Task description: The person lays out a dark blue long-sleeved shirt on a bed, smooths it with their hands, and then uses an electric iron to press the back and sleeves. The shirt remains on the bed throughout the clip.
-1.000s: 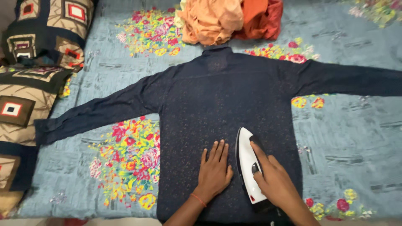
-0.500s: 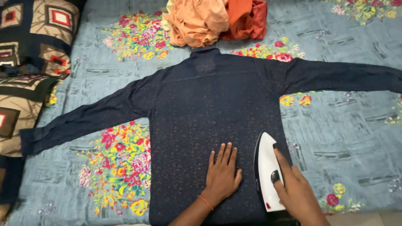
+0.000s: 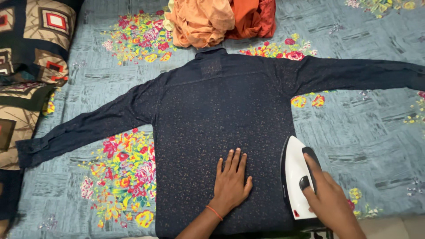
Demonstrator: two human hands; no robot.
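Observation:
A dark navy long-sleeved shirt (image 3: 221, 110) with tiny speckles lies back-up and spread flat on a flowered blue bedsheet (image 3: 363, 137), sleeves stretched out to both sides. My left hand (image 3: 230, 183) presses flat on the shirt's lower back, fingers apart, an orange thread around the wrist. My right hand (image 3: 330, 199) grips the black handle of a white electric iron (image 3: 294, 177) that rests on the shirt's lower right edge, its tip pointing away from me.
A heap of orange and red clothes (image 3: 217, 20) lies just beyond the shirt's collar. Patterned brown and navy pillows (image 3: 31, 48) are stacked at the left edge. The bed's near edge runs along the bottom right.
The iron and my right hand have slid to the right, from the shirt's middle to its right side seam. My left hand stays pressed on the shirt.

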